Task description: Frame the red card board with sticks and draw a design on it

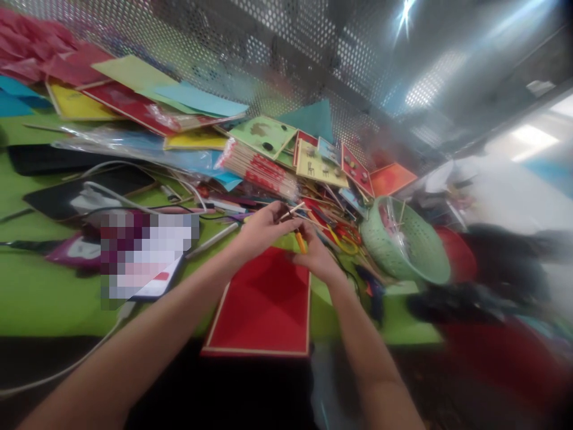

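Over the far end of a red card [264, 304] edged with thin pale sticks, my two hands meet. My left hand [271, 224] is closed around a thin wooden stick [296, 209], whose pale end pokes out past the fingers. My right hand [316, 254] grips a small tool with a yellow-orange handle [301, 242], close against the left fingertips. The tool's working end is hidden by the fingers, so its exact kind is unclear. The red card lies at the table's front edge and slightly overhangs it.
A green plastic basket [425, 251] stands to the right, tilted. Bundled sticks [259, 170] and decorated cards [320, 164] lie at the back, before a perforated metal panel [201, 54]. A phone [152, 257], cables and a purple device [74, 251] are at left.
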`<move>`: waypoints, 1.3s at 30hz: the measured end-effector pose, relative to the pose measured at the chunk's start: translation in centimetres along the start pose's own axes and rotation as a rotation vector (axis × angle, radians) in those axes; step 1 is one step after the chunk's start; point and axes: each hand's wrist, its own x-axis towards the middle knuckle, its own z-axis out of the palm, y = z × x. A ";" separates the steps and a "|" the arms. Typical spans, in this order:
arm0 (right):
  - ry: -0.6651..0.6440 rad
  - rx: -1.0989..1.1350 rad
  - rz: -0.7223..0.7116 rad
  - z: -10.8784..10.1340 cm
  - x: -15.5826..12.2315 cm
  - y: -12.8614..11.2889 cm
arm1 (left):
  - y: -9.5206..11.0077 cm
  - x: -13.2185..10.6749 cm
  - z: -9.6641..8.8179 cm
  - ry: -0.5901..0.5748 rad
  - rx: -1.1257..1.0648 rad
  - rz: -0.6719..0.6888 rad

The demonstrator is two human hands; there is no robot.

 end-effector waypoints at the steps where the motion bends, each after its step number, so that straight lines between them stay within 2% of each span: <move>1: 0.007 0.003 -0.007 0.1 0.0 0.3 | 0.0 0.0 0.0 -0.006 0.014 -0.001; 7: 0.089 0.064 0.056 -0.1 -0.3 1.0 | 0.2 -0.2 0.5 -0.048 0.024 -0.011; 12: 0.133 0.107 0.110 -1.3 -0.3 1.6 | 0.4 -0.3 0.0 0.011 0.020 -0.019; 19: 0.069 0.042 0.108 -1.7 -0.3 0.8 | 0.2 0.0 0.1 -0.012 0.139 0.069; 25: 0.056 0.063 0.133 -1.6 -0.3 -0.2 | 0.4 0.0 0.1 -0.021 0.255 0.069; 31: 0.061 0.067 0.123 -1.7 -0.4 0.1 | -0.1 0.2 -0.2 -0.031 0.298 0.066; 39: 0.099 0.019 0.109 -1.0 -0.4 0.4 | 0.3 0.0 -0.2 -0.018 0.418 0.074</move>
